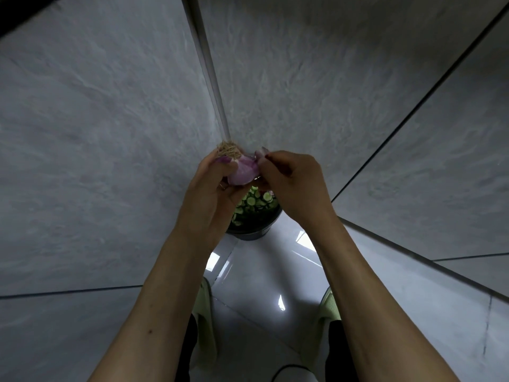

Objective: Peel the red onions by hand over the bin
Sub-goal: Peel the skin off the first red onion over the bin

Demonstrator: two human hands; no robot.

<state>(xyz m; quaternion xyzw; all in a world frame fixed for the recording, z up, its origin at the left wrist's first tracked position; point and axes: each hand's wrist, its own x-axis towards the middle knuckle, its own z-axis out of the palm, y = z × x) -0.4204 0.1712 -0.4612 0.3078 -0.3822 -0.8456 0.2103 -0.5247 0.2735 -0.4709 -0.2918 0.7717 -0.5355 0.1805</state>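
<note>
Forearms, two, bare, entering from the bottom edge and converging upward toward the middle of the view. Slippers, pale green, one beside each forearm low in the view: left slipper point(205, 321), right slipper point(329, 304), both on a glossy white tiled floor point(264, 277) that shows bright reflections.

Left hand point(206, 199): fingers curled round a red onion point(243, 172), thumb with a painted nail lying across its upper side; a ring shows on one finger. Onion held over the bin, pale purple, its tuft of dry brown roots point(227, 150) pointing up and away.

Right hand point(294, 183): fingertips drawn close together, pinching a flap of onion skin point(260, 155) at the onion's right side; flap still joined to the bulb.

Bin point(256, 230): dark, round, on the floor directly below the hands, partly hidden by them; holds round green sliced vegetable scraps point(254, 204).

Walls, grey stone-look tile, meeting in a corner point(212, 78) behind the bin.
</note>
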